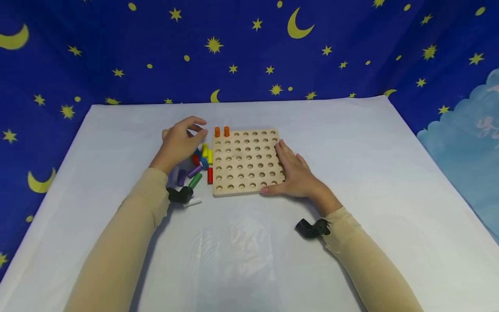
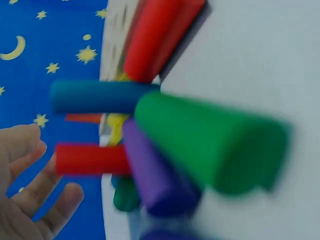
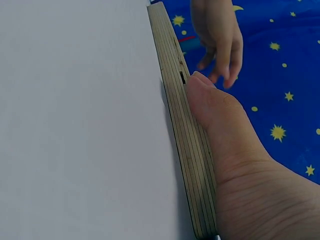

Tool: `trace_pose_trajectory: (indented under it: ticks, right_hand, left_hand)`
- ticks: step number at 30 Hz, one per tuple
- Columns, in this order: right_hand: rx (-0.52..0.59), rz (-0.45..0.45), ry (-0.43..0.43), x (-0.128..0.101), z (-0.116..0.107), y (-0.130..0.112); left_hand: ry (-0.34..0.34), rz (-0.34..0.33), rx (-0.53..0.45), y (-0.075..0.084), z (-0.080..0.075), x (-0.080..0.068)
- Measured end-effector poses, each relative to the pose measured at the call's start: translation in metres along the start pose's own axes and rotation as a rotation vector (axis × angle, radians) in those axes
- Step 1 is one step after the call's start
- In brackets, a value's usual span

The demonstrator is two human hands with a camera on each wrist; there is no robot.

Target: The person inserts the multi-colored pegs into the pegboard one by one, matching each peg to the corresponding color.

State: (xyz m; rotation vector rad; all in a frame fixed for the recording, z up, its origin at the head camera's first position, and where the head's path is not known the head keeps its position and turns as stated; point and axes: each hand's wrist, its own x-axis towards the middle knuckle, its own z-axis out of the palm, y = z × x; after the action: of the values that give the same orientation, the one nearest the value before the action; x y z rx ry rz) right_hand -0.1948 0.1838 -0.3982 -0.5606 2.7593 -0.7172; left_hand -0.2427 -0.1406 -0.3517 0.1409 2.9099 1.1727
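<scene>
Pegs (image 1: 196, 167) under left hand (image 1: 180, 143), untouched.

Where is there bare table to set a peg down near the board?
Bare white table lies in front of the pegboard, between the forearms, and right of the right hand. Left of the board it is crowded: loose pegs under the left hand.

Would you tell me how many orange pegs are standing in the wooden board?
2: one orange peg in the far-left corner hole of the pegboard, the other in the next hole to its right. No other standing pegs are visible.
</scene>
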Motion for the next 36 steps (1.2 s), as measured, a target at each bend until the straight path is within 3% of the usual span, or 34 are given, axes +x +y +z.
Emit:
trace_pose_trajectory:
  ticks: [6, 15, 25, 36]
  right_hand:
    - [-0.006, -0.005, -0.001, 0.000, 0.000, 0.000]
    - [-0.017, -0.003, -0.005, 0.000, -0.002, 0.001]
    - [-0.006, -0.013, -0.003, 0.000, -0.001, -0.001]
    - [-0.010, -0.012, -0.004, 0.000, -0.001, -0.002]
  left_hand:
    - [0.032, 0.016, -0.047, -0.012, -0.015, -0.028]
    - [-0.027, 0.065, -0.003, -0.029, -0.012, -0.058]
    - [-0.063, 0.052, 0.052, -0.029, -0.002, -0.060]
    - [-0.002, 0.044, 0.051, -0.031, 0.012, -0.058]
